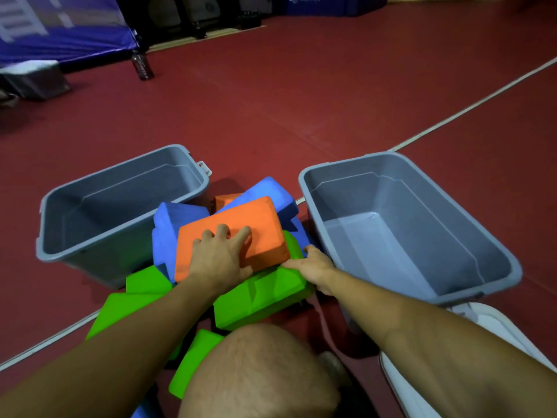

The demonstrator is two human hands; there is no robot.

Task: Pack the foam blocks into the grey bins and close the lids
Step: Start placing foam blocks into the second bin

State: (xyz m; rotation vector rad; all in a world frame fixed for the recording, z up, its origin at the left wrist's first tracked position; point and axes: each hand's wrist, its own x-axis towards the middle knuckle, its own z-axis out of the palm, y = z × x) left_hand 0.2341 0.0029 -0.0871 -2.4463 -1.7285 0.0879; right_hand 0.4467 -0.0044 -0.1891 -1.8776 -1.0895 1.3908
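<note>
between two open grey plastic bins lies a heap of foam blocks on the red floor [271, 95], and that heap is my landmark. on top of the heap sits an orange rectangular foam block [238, 227], tilted a little. my left hand [221, 256] lies on the near part of that orange block, fingers spread over its upper face and bent at the tips, thumb down against its near side, so it grips the block. my right hand [315, 268] is at the heap's right edge, thumb touching the orange block's near right corner, the other fingers curled round the side of a bright green foam block [262, 294] just beneath; i cannot tell how firm that hold is.

left of the heap stands the left grey bin [120, 206], with nothing in it, touching a blue foam block [171, 224] that leans beside the orange one. right of the heap stands the right grey bin [407, 227], also holding no blocks. behind the orange block another blue foam block [265, 191] juts up, with a smaller orange piece [224, 200] just beside it. more green foam blocks [126, 309] spill from the heap's near side toward my bare knee [256, 372]. a white lid [437, 372] lies near the right bin's closest corner. far beyond the heap, a dark bottle [141, 66] stands upright by a blue barrier [69, 34].
</note>
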